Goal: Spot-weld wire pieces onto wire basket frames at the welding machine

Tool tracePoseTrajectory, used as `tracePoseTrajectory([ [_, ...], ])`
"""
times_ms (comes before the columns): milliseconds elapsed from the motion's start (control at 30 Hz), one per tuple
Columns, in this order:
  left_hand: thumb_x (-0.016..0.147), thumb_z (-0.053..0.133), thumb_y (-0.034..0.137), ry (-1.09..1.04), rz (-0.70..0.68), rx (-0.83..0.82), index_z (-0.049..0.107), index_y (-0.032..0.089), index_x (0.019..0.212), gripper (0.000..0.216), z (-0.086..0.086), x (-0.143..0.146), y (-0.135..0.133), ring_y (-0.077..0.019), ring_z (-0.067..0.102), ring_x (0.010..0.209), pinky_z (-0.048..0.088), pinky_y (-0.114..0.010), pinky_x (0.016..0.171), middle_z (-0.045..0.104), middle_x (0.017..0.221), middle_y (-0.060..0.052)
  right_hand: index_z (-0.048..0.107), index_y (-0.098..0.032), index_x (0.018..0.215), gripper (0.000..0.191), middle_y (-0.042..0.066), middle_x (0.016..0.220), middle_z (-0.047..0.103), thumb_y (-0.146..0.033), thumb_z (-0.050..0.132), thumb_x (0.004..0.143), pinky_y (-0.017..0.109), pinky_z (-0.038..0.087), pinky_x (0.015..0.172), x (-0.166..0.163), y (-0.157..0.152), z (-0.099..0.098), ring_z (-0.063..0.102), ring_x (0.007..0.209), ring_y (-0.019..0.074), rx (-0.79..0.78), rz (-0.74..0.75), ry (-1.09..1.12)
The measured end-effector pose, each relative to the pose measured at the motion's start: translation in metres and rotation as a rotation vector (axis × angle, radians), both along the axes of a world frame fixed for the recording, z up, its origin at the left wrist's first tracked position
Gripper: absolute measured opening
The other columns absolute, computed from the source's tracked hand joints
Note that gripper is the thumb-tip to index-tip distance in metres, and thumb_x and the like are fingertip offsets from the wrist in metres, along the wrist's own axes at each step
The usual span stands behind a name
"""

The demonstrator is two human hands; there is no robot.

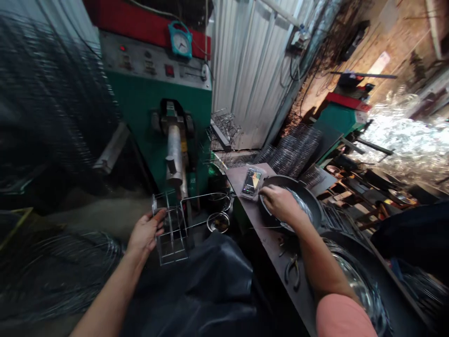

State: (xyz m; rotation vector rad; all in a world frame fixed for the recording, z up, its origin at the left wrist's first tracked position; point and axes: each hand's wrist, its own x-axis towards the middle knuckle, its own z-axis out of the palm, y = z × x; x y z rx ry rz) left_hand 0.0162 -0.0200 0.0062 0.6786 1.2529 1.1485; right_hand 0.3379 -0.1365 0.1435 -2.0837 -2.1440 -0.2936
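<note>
My left hand is closed on one end of a wire frame made of bent metal rods, with its thumb laid across the rods. Round wire rings show at the frame's far side, in front of the green welding machine. On the right, my right hand is down in a round black pan that holds thin metal wire pieces. Its fingers curl downward, and whatever they pinch is hidden. The machine's metal arm points toward me just above the wire frame.
A phone lies on the bench beside the pan, and pliers lie nearer me. A second pan holds wire rings. Stacked wire racks stand behind the bench. A blue clock hangs on the machine.
</note>
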Motion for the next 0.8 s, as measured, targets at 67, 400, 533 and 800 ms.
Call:
tracePoseTrajectory([
  [67, 0.038, 0.077, 0.033, -0.033, 0.008, 0.024, 0.054, 0.014, 0.068, 0.043, -0.002, 0.000, 0.001, -0.0033, 0.032, 0.042, 0.018, -0.014, 0.032, 0.047, 0.060, 0.004, 0.065, -0.023, 0.097, 0.023, 0.005, 0.083, 0.061, -0.030, 0.045, 0.088, 0.024, 0.041, 0.068, -0.015, 0.017, -0.028, 0.057, 0.074, 0.0155, 0.029, 0.178, 0.199],
  [400, 0.040, 0.078, 0.041, -0.026, -0.008, 0.035, 0.057, 0.013, 0.073, 0.048, -0.006, -0.003, 0.008, -0.0038, 0.033, 0.045, 0.017, -0.015, 0.034, 0.047, 0.062, 0.003, 0.069, -0.025, 0.085, 0.015, 0.004, 0.089, 0.060, -0.033, 0.057, 0.082, 0.033, 0.041, 0.080, -0.085, 0.109, -0.149, 0.051, 0.090, 0.0197, 0.264, 0.344, 0.640],
  [533, 0.042, 0.077, 0.043, -0.024, 0.016, 0.081, 0.057, 0.014, 0.073, 0.047, -0.005, -0.002, 0.007, -0.0037, 0.029, 0.042, 0.015, -0.016, 0.034, 0.043, 0.055, 0.006, 0.069, -0.026, 0.083, 0.013, 0.005, 0.103, 0.058, -0.032, 0.057, 0.082, 0.037, 0.038, 0.088, -0.092, 0.113, -0.158, 0.047, 0.102, 0.0215, 0.310, 0.318, 0.676],
  [800, 0.045, 0.077, 0.041, -0.038, 0.005, 0.095, 0.057, 0.014, 0.074, 0.044, -0.007, 0.002, 0.006, -0.0032, 0.025, 0.041, 0.015, -0.016, 0.035, 0.039, 0.051, 0.007, 0.068, -0.027, 0.083, 0.011, 0.001, 0.108, 0.061, -0.029, 0.057, 0.082, 0.039, 0.036, 0.090, -0.090, 0.114, -0.162, 0.044, 0.103, 0.0217, 0.253, 0.342, 0.641],
])
